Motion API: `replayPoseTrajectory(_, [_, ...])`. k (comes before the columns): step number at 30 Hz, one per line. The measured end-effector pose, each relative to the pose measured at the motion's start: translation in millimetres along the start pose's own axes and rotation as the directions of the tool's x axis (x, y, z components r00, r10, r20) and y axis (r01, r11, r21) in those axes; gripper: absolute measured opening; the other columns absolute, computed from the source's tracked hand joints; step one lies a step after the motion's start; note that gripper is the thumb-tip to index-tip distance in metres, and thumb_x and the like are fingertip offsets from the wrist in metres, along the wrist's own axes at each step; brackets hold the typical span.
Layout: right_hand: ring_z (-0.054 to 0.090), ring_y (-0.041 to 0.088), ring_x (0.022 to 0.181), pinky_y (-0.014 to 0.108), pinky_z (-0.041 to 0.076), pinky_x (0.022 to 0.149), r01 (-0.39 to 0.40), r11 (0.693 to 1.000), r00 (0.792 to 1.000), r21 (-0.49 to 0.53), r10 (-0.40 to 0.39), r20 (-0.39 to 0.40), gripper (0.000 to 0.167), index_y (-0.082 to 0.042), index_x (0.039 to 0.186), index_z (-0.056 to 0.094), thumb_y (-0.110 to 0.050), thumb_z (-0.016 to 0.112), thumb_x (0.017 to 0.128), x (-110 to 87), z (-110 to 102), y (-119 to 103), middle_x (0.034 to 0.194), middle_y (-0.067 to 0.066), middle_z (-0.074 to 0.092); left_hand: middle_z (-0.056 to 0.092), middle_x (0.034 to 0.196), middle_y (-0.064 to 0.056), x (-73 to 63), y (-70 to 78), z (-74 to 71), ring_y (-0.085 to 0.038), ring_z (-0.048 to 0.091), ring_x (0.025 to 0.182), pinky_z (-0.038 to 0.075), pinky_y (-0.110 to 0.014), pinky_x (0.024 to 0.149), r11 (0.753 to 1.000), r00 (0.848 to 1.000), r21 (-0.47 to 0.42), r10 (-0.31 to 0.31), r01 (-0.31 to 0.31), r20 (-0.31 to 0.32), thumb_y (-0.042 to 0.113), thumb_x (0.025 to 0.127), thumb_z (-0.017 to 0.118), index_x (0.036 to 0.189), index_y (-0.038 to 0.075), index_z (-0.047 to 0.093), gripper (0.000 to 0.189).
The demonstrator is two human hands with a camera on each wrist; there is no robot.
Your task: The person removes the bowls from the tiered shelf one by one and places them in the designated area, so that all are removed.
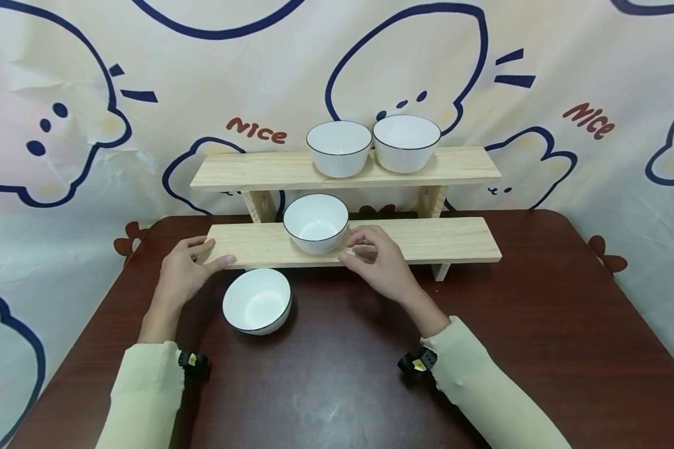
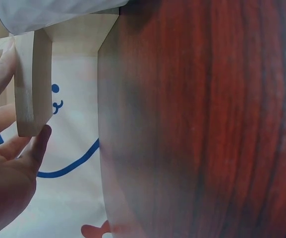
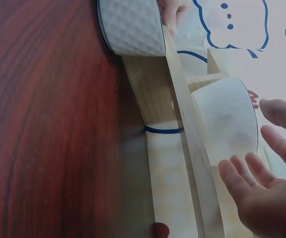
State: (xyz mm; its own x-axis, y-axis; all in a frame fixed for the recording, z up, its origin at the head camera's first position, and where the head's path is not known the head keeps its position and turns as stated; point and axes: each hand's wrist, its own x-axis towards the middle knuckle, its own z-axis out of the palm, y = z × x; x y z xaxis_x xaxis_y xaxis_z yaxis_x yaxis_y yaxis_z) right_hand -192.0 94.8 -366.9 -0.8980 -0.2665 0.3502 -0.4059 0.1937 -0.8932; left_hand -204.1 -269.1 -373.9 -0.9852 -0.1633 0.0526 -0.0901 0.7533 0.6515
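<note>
My left hand [image 1: 186, 269] grips the left end of the lower board of a two-tier wooden shelf [image 1: 421, 240]. In the left wrist view the thumb lies on one face of the board end [image 2: 33, 84], with the fingers around the end. A white dark-rimmed bowl [image 1: 316, 224] sits on that lower board. Beside its right side is my right hand [image 1: 383, 262], fingers loosely bent and holding nothing; the right wrist view shows a gap between the fingers and this bowl [image 3: 227, 121]. Another white bowl [image 1: 257, 302] stands on the table, right of my left hand.
Two more white bowls [image 1: 339, 148] [image 1: 407, 143] stand side by side on the upper board [image 1: 247, 171]. The shelf stands at the back of a dark reddish-brown table [image 1: 337, 374]. A cartoon-printed cloth [image 1: 213, 81] hangs behind and around it.
</note>
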Motion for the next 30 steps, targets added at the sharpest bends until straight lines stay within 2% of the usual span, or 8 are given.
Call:
replayPoseTrajectory(5, [0.058, 0.036, 0.123, 0.049, 0.05, 0.1, -0.004, 1.0, 1.0, 0.018, 0.004, -0.027, 0.022, 0.003, 0.105, 0.064, -0.009, 0.076, 0.091, 4.0, -3, 2, 0.139, 0.021, 0.052, 0.037, 0.154, -0.029, -0.1, 0.2, 0.0, -0.049, 0.039, 0.137, 0.038, -0.061, 0.106, 1.0, 1.0, 0.002, 0.009, -0.009, -0.002, 0.048, 0.088, 0.078, 0.146, -0.003, 0.047, 0.083])
replayPoseTrajectory(10, [0.05, 0.032, 0.131, 0.052, 0.048, 0.101, 0.018, 1.0, 0.999, 0.024, -0.017, -0.045, 0.025, 0.005, 0.105, 0.063, -0.01, 0.078, 0.09, 10.7, -3, 1, 0.143, 0.02, 0.049, 0.037, 0.154, -0.029, 0.1, 1.1, 0.7, -0.049, 0.039, 0.136, 0.039, -0.061, 0.106, 1.0, 1.0, 0.001, 0.011, -0.011, -0.002, 0.048, 0.088, 0.078, 0.146, -0.003, 0.047, 0.083])
replayPoseTrajectory(15, [0.046, 0.029, 0.135, 0.05, 0.05, 0.1, 0.003, 1.0, 0.999, 0.006, -0.002, -0.054, 0.027, 0.002, 0.104, 0.064, -0.011, 0.08, 0.088, 18.4, -2, -3, 0.146, 0.015, 0.046, 0.037, 0.153, -0.03, 0.8, -0.3, 1.3, -0.05, 0.039, 0.136, 0.039, -0.062, 0.105, 1.0, 1.0, 0.018, 0.025, -0.025, -0.003, 0.048, 0.088, 0.077, 0.146, -0.004, 0.048, 0.083])
replayPoseTrajectory(30, [0.04, 0.032, 0.14, 0.046, 0.046, 0.106, -0.039, 0.998, 0.999, -0.04, 0.038, -0.016, 0.03, -0.002, 0.105, 0.065, -0.014, 0.083, 0.085, 35.2, 2, 0, 0.153, 0.016, 0.038, 0.037, 0.154, -0.029, 0.1, -0.3, 1.3, -0.05, 0.039, 0.136, 0.039, -0.062, 0.105, 1.0, 1.0, 0.005, 0.015, -0.015, -0.004, 0.05, 0.088, 0.076, 0.146, -0.003, 0.047, 0.084])
